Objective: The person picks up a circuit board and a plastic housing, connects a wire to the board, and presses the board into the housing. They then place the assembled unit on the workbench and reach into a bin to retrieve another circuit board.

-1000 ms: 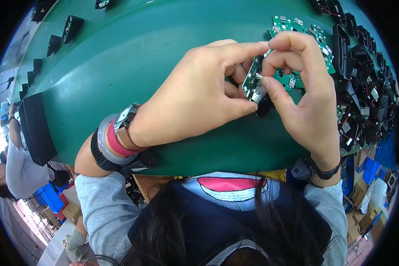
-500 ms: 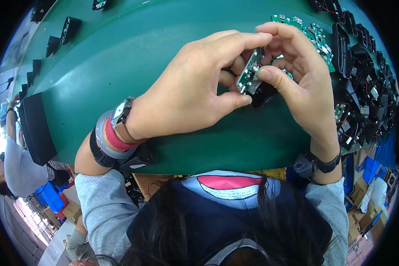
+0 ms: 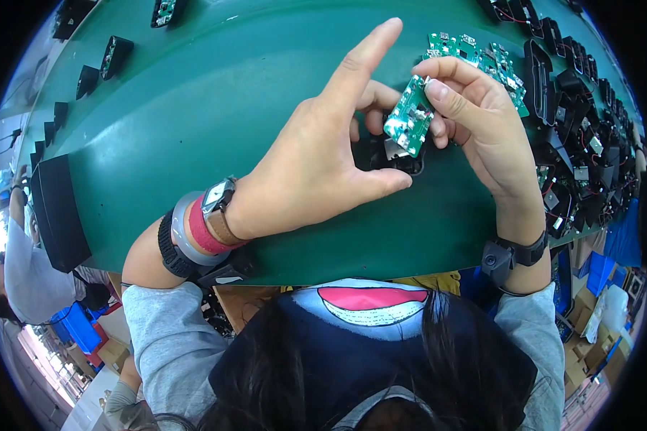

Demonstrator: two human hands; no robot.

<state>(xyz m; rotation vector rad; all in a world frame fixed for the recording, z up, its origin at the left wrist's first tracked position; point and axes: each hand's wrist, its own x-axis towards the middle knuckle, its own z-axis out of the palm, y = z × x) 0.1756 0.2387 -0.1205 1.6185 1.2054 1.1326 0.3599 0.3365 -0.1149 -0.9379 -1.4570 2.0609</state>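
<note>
Since half a second ago my left hand (image 3: 316, 165) has opened up: its index finger, which was curled over the part, now points straight up and away, and the small green circuit board (image 3: 410, 115) that was tucked between both hands stands out in plain view. My right hand (image 3: 482, 133) has the board in its grip, pinched narrow between thumb and fingertips at the board's upper right edge, tilted and lifted just above the black housing (image 3: 395, 154). The left grip is wide at the index finger, while its thumb lies along the near side of the housing and its curled fingers sit behind it; I cannot tell whether they clamp it or only steady it. The housing sits low, at or on the green desk (image 3: 216, 108), partly hidden by my left palm.

To the right of my hands, more green boards (image 3: 482, 57) lie flat, with a crowd of black housings (image 3: 575, 108) running along the desk's right edge. A few black parts (image 3: 115, 54) sit well apart at the far left, beside a long black tray (image 3: 57, 208). Bands circle both my wrists.
</note>
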